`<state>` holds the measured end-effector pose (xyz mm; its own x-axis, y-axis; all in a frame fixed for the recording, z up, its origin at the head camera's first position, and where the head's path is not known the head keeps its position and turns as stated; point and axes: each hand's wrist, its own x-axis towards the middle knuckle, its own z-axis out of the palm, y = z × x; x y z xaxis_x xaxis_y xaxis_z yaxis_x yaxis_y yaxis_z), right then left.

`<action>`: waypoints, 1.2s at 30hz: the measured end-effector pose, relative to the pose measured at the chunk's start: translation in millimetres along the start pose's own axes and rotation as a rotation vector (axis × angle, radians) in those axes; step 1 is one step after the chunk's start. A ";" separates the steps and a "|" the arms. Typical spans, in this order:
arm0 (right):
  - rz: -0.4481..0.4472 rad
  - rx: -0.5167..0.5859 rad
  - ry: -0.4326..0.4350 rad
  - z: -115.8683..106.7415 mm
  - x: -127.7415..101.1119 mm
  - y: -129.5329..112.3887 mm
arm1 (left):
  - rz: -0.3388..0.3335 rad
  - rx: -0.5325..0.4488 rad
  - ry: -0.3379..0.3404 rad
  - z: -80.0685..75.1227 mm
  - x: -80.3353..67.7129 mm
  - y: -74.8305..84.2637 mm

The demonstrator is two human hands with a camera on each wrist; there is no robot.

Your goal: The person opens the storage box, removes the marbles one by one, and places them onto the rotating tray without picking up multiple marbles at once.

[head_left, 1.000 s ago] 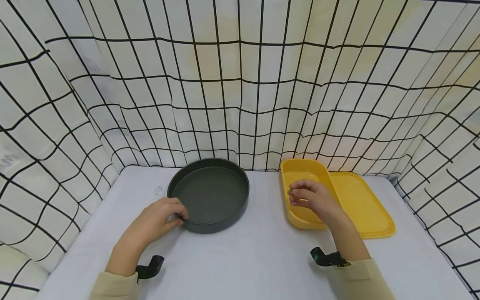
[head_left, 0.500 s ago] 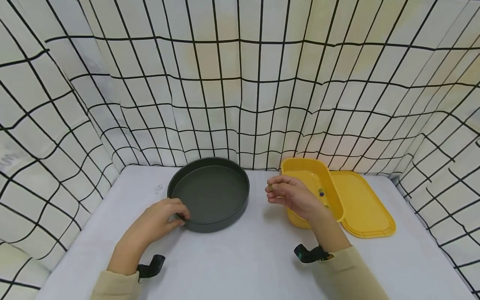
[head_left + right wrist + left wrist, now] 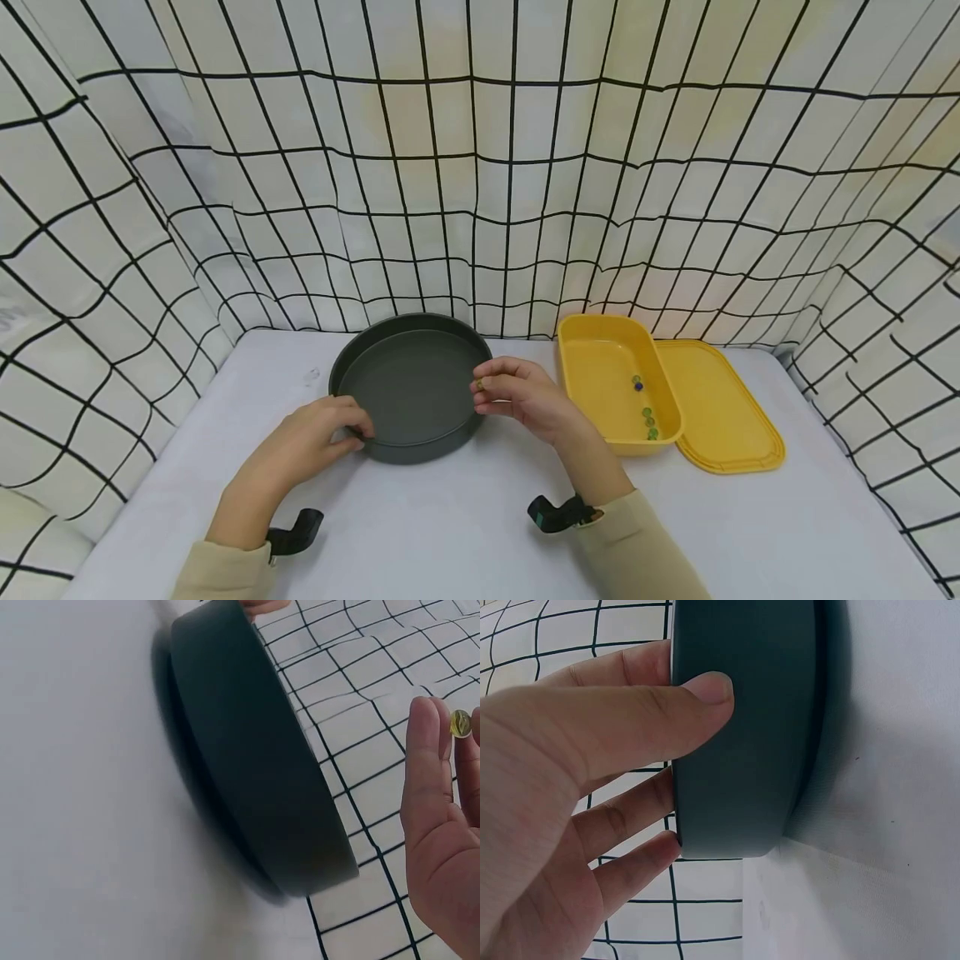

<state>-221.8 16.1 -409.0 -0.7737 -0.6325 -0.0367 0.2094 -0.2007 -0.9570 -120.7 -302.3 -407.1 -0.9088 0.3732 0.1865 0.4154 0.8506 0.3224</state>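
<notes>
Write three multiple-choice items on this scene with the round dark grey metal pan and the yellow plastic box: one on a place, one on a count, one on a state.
1. Where does the flat yellow plastic lid lie?
A. on top of the box
B. on the white table, at the far side of the box from the pan
C. inside the pan

2. How many small glass marbles show in the yellow rectangular plastic box?
A. none
B. about four
C. dozens

3. What is the right hand doing?
A. pinching a small yellowish marble over the pan's rim
B. lying flat on the table
C. gripping the lid

Answers: 1 B, the lid rests on the table beside the box. 2 B, one blue and a few green ones lie on its floor. 3 A, the marble sits between its fingertips, while the left hand grips the round dark grey metal pan.
</notes>
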 end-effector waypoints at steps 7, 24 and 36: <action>-0.032 0.044 -0.026 23.3 15.5 5.0 | -0.016 0.008 -0.005 -0.4 -3.0 -2.0; -0.027 -0.394 -0.045 65.0 48.3 32.2 | -0.022 0.009 0.001 -4.3 -6.3 -0.9; -0.025 -0.786 -0.029 66.6 46.6 33.1 | -0.003 0.003 -0.001 -1.5 -0.4 0.9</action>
<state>-211.1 -69.8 -423.2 -0.7546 -0.6560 -0.0157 -0.3002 0.3664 -0.8807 -119.9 -302.3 -405.5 -0.9103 0.3705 0.1848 0.4122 0.8531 0.3200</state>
